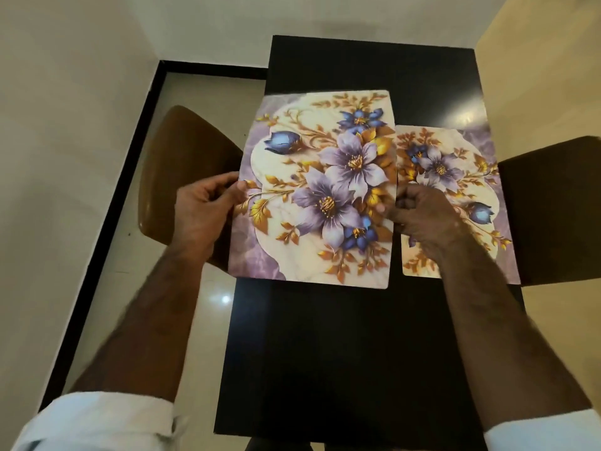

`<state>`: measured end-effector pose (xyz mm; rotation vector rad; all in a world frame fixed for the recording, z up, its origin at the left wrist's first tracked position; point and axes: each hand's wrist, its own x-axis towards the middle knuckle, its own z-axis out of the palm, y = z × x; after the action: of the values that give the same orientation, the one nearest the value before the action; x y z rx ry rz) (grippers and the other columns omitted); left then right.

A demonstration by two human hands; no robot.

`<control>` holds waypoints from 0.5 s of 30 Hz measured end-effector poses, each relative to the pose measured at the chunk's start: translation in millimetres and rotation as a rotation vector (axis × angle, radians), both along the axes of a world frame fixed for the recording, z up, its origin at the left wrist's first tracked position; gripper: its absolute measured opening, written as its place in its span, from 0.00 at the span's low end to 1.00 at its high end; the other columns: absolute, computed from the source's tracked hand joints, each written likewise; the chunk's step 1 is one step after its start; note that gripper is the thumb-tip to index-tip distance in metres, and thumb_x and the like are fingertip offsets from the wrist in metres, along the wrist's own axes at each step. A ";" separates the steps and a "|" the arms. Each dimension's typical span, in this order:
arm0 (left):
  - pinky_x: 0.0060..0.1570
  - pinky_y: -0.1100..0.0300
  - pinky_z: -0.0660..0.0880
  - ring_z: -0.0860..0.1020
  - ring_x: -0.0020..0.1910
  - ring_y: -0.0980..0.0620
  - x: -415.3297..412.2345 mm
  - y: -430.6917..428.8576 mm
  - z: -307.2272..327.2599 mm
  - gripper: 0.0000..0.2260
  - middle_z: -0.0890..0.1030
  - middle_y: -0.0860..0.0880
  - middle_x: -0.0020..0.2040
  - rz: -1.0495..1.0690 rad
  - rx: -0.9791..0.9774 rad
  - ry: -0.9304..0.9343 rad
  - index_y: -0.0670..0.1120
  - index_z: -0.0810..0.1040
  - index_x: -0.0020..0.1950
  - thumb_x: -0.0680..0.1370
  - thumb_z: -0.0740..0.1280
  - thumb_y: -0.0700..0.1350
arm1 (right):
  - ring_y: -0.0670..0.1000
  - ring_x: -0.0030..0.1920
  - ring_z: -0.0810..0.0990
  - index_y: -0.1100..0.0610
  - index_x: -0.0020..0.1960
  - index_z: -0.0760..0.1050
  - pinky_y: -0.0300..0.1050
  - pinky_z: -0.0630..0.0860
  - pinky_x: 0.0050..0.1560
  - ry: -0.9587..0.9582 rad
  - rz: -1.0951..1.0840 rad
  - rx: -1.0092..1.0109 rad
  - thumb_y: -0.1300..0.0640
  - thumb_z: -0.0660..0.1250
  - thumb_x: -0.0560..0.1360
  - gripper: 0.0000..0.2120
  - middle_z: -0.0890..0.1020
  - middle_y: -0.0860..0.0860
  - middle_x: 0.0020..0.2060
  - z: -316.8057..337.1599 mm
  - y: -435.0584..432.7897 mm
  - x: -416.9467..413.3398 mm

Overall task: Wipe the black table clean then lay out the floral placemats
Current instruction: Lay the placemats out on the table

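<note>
Left grip [205, 203]: pinching the left edge of the big placemat [325, 190], thumb on top.
Right grip [422, 213]: clenched on the same mat's right edge, so it stays flat for lining up, I'd say.
Big placemat: centre frame, overhanging the left edge of the surface [341, 353].
Second placemat [455, 157]: flat at centre right, just beside the first.
Surface: black, glossy.
Room: brown chair [182, 151] left, dark chair [553, 206] right, shiny pale floor [195, 102].

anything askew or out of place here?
The left placemat, held by the left hand and right hand, is tilted and juts past the black table on its left side. The right placemat lies flat. No spills or damage seen.
</note>
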<state>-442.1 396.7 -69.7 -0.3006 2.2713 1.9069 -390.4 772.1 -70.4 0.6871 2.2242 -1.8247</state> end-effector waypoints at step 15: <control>0.43 0.51 0.89 0.90 0.40 0.51 -68.0 9.9 -118.7 0.02 0.90 0.48 0.43 0.065 -0.252 -0.299 0.47 0.89 0.51 0.80 0.80 0.43 | 0.60 0.44 0.91 0.49 0.42 0.87 0.58 0.90 0.47 -0.186 -0.148 0.303 0.57 0.84 0.75 0.08 0.90 0.49 0.37 -87.0 -13.0 -56.6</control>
<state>-510.0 406.5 -188.5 -0.6514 2.3138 1.4805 -447.0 759.1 -157.5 1.0552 2.4004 -1.4231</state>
